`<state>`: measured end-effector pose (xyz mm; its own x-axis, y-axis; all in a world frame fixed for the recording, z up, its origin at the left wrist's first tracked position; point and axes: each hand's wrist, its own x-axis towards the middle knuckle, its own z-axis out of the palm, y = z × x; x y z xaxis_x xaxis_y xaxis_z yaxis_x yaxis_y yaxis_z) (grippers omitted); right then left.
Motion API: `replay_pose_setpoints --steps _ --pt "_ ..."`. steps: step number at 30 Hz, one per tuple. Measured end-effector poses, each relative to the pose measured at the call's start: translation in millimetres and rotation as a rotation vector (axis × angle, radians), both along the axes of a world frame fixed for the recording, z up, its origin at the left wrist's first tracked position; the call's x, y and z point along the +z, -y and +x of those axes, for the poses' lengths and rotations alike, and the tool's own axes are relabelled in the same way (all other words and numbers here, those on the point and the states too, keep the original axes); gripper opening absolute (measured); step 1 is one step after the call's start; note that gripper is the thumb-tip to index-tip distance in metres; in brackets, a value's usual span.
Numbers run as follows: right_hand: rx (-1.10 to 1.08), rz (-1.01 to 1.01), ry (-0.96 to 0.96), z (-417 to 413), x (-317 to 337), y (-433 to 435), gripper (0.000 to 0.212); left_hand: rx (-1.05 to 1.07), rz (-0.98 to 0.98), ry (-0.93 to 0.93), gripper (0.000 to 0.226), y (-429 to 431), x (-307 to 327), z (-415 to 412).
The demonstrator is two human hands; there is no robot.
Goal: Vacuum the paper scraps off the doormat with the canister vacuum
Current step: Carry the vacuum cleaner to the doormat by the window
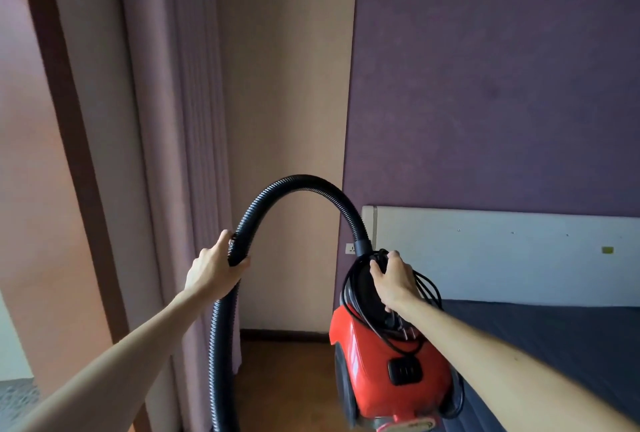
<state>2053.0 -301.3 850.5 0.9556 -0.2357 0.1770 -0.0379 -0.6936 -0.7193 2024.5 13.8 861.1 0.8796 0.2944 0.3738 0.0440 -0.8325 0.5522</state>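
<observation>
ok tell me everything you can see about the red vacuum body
The canister vacuum has a glossy red plastic shell with black trim, a dark wheel and a black plug dangling against its side. It hangs tilted in the air, lifted by the right hand at its top handle, with black cord looped around it. A ribbed black hose arches to the left hand.

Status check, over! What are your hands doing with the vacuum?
Left hand gripping black hose. Right hand lifting red canister vacuum by its top, cord wrapped around it. Doormat, scraps not in view. Over.
</observation>
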Motion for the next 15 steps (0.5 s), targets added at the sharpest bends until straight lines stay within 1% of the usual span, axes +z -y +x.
replay_pose_setpoints --steps 4,9,13,15 --pt "0.057 -0.016 -0.011 72 -9 9 0.025 0.050 -0.036 -0.029 0.028 12 -16 58" --pt "0.127 0.010 0.031 131 -17 12 0.027 0.102 -0.070 -0.053 0.028 14 -21 102" --pt "0.185 -0.024 0.067 180 -28 6 0.022 0.155 -0.097 -0.059 0.026 3 -30 140" --pt "0.213 -0.011 0.060 204 -34 0 0.024 0.161 -0.101 -0.073 0.026 -3 -35 157"
